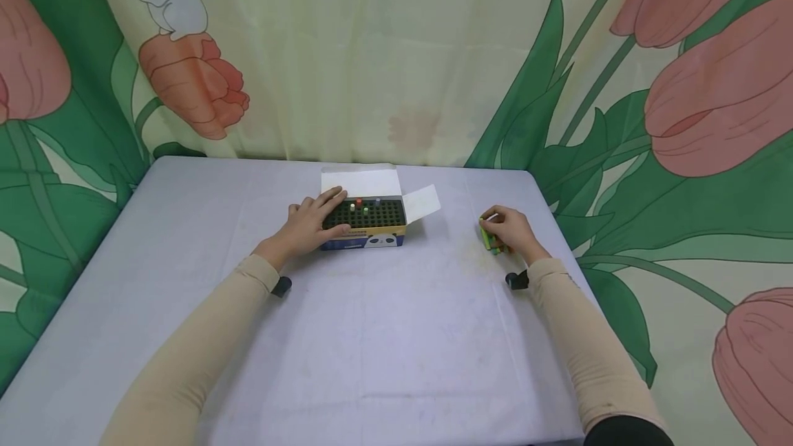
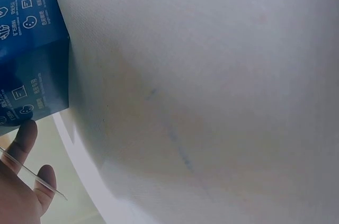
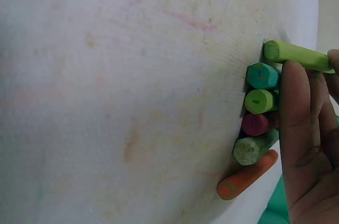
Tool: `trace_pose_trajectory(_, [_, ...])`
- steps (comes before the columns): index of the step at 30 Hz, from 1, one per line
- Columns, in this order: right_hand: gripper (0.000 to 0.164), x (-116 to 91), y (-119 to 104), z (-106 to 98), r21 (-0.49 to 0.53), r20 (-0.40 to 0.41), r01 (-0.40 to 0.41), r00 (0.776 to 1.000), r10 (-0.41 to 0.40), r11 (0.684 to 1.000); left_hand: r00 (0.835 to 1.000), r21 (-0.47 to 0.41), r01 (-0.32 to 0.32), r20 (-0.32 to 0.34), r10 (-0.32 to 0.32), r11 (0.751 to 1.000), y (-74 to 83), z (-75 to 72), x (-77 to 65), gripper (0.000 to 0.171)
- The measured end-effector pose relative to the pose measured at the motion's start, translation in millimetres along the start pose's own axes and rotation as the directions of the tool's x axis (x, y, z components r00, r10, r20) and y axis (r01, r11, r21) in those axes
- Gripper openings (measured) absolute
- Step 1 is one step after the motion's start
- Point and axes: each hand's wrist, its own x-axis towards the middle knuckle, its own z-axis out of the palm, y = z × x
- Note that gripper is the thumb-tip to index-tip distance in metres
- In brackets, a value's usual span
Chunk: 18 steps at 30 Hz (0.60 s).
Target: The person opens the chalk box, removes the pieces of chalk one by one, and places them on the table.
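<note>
My left hand [image 1: 305, 223] rests on the left end of an open chalk box [image 1: 363, 238], its thumb along the front edge and its fingers extended over the left side. Inside the box, a dark grid of holes [image 1: 390, 215] holds several upright chalk sticks. At the right, my right hand [image 1: 513, 228] pinches a light green chalk stick [image 3: 296, 54] between thumb and fingers. Under and beside those fingers lie more chalks in a row: a teal chalk [image 3: 262, 75], a green chalk [image 3: 259, 101], a dark red chalk [image 3: 255, 124], a grey-green chalk [image 3: 248, 150] and an orange chalk [image 3: 246, 175].
The box's white lid [image 1: 361, 181] stands folded back, and a white side flap [image 1: 421, 203] sticks out to the right. A white cloth [image 1: 384, 336] with faint chalk smudges covers the table. Behind hangs a curtain [image 1: 372, 54] printed with tulips and a rabbit.
</note>
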Motion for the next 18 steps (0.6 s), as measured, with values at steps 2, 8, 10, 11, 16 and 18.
trace_pose_trajectory(2, [0.033,-0.7,1.0,1.1,0.008,-0.005,0.005,1.000,-0.005,1.000,1.000,-0.003,-0.001,0.000,0.001,1.000,0.1,0.0,0.0,0.084])
trace_pose_trajectory(8, [0.031,1.1,1.9,2.1,-0.006,-0.006,-0.016,1.000,0.016,1.000,1.000,-0.010,0.007,0.004,-0.007,1.000,1.4,-1.2,-1.0,0.083])
trace_pose_trajectory(10, [0.031,1.9,2.2,2.0,-0.014,-0.002,-0.028,1.000,0.028,1.000,1.000,-0.007,0.006,0.002,-0.006,1.000,1.3,-1.4,-1.0,0.084])
trace_pose_trajectory(11, [0.032,2.1,2.5,1.8,-0.017,0.001,-0.035,0.999,0.035,0.999,1.000,-0.003,0.007,0.002,-0.007,1.000,1.3,-1.2,-1.0,0.084])
trace_pose_trajectory(16, [0.033,2.5,3.9,0.9,-0.039,0.020,-0.065,0.998,0.066,0.997,1.000,0.003,0.000,-0.001,0.000,1.000,0.9,-1.4,-0.5,0.085])
trace_pose_trajectory(18, [0.034,2.4,4.3,0.0,-0.051,0.031,-0.070,0.997,0.072,0.996,1.000,-0.001,0.000,-0.001,0.000,1.000,0.9,-1.3,-0.3,0.085])
